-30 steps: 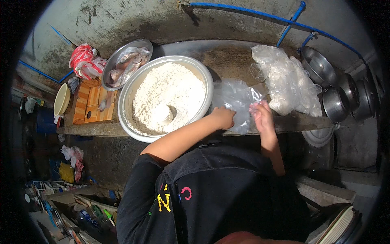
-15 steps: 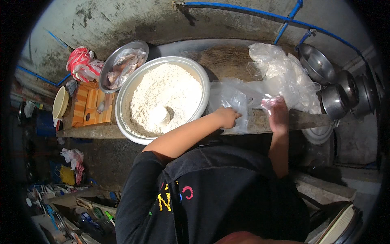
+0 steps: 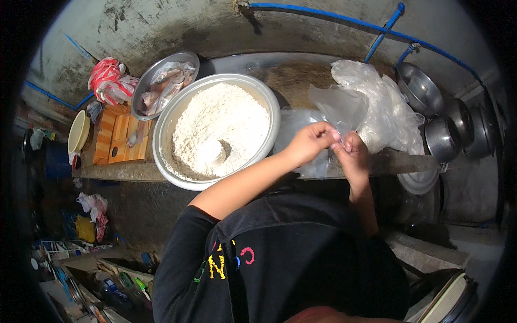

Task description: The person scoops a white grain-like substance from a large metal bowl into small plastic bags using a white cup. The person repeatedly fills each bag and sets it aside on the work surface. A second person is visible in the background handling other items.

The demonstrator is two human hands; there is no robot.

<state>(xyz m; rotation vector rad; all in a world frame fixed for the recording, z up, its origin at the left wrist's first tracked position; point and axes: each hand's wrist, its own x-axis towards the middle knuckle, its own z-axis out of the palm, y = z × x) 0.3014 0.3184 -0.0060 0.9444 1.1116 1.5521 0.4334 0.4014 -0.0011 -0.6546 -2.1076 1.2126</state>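
Note:
Close together at the table's front edge, my left hand (image 3: pixel 312 142) and my right hand (image 3: pixel 353 156) pinch a clear plastic bag (image 3: pixel 341 107) by its edge. Its loose part stands up behind my fingers. More clear plastic (image 3: pixel 315 169) lies flat beneath my left hand. To the left of that is a large round metal basin (image 3: pixel 273 121) of white, crumbly powder (image 3: pixel 226 116), with a white cup (image 3: pixel 211 153) sunk in it. A big clear bag of white stuff (image 3: pixel 388 116) sits just beyond my right hand.
Behind the basin stands a metal bowl (image 3: pixel 141 110) holding fish in plastic. Further left are a wooden board (image 3: pixel 110 148), a red-and-white bag (image 3: pixel 110 81) and a cream basin (image 3: pixel 79 132). Metal pots (image 3: pixel 442 137) crowd the right end. Blue pipes (image 3: pixel 323 15) run along the wall.
My right hand has come left and my left hand has moved right and up, so they now meet. The plastic bag between them has been raised from lying stretched sideways.

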